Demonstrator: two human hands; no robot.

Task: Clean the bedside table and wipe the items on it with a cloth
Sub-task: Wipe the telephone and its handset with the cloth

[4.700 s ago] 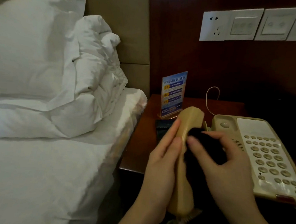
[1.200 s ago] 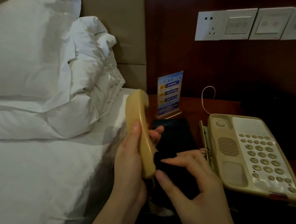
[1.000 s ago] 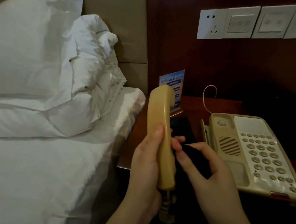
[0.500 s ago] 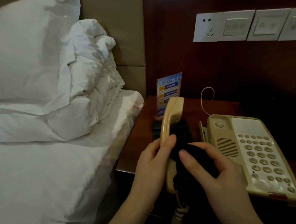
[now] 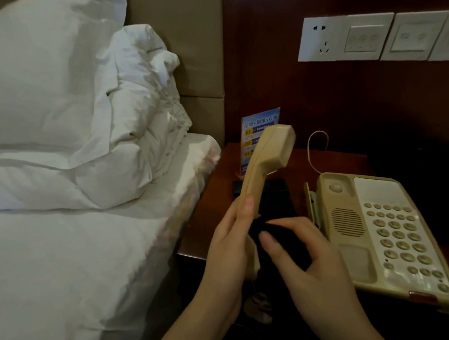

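Head view: handset held upright over the surface's front edge, dark cloth pressed to its lower part.

The left hand (image 5: 230, 239) grips the beige handset (image 5: 268, 157) around its middle, thumb laid along the near face, earpiece end up and tilted right in front of the blue sign card (image 5: 258, 124). The right hand (image 5: 315, 263) pinches a dark cloth (image 5: 279, 237) between curled fingers and thumb, against the handset's lower half. The coiled cord (image 5: 259, 305) hangs below. The phone base (image 5: 378, 233) sits on the wooden surface (image 5: 214, 217) to the right, beside the white bed (image 5: 80, 239). Compared with half a second ago, the handset stands higher and has turned so its broad earpiece faces the camera; the right hand has slid lower along it.
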